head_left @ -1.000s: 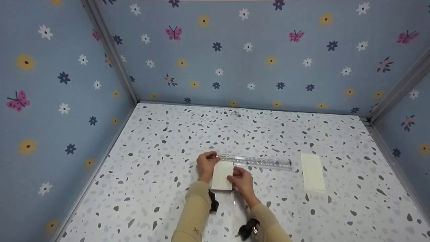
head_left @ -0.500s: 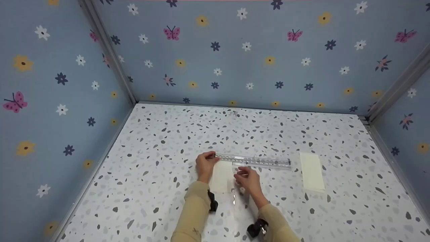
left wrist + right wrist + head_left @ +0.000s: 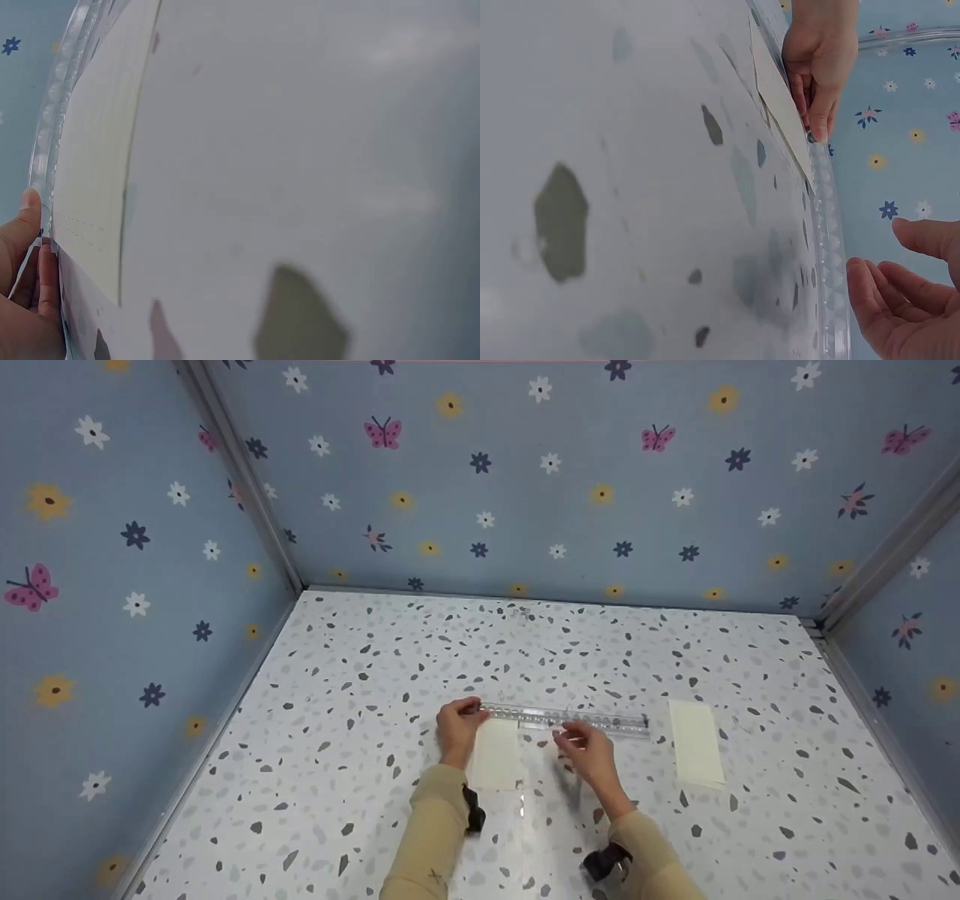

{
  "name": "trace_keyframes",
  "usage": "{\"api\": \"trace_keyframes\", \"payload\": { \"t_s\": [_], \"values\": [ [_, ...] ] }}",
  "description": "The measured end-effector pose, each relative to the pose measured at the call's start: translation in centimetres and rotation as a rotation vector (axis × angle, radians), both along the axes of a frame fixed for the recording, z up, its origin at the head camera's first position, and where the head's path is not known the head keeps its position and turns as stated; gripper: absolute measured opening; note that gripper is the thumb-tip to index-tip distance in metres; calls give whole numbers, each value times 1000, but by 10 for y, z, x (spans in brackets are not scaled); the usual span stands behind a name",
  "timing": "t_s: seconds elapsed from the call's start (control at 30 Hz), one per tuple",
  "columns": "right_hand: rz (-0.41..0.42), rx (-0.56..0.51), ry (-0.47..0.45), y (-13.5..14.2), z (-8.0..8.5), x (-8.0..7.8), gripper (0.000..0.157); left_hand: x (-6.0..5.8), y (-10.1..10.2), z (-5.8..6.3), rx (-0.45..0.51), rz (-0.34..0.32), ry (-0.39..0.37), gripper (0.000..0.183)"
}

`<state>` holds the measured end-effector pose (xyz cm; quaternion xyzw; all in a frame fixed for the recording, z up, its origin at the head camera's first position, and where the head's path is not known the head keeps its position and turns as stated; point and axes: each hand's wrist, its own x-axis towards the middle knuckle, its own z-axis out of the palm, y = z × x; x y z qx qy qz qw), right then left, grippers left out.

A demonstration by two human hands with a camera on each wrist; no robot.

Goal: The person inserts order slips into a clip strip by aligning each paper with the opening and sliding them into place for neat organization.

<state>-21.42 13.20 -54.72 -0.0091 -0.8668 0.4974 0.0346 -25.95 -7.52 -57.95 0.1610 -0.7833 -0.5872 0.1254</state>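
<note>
Head view: worn on my head, looking forward and down from well above; takes in desk [image 3: 375, 660], patterned wall [image 3: 525, 495] behind it, my left hand [image 3: 459, 727] and right hand [image 3: 591, 754]. Left wrist view: close to desk, turned sideways; left hand at left edge, clear strip [image 3: 536, 717] running upward. Right wrist view: close, also sideways; right hand lower right, left hand at top. Shared by all three: left hand, clear strip, patterned wall.

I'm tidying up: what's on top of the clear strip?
The left hand grips one end of the clear strip; what's under its fingers is hidden. Round shapes show further along. In the head view, the right hand also covers part; touching can't be told.
</note>
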Motion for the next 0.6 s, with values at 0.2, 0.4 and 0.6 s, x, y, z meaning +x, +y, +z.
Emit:
{"api": "trace_keyframes", "payload": {
  "t_s": [0.2,0.4,0.6],
  "values": [
    [-27,50,55,22,6,-3,28,0,-1,0,-5,-2,-13,25],
    [-36,65,77,47,15,-4,28,1,-1,1,-6,-9,-12,25],
    [-62,123,56,71,18,-7,29,1,-1,1,-9,-16,-21,26]
  ]
}}
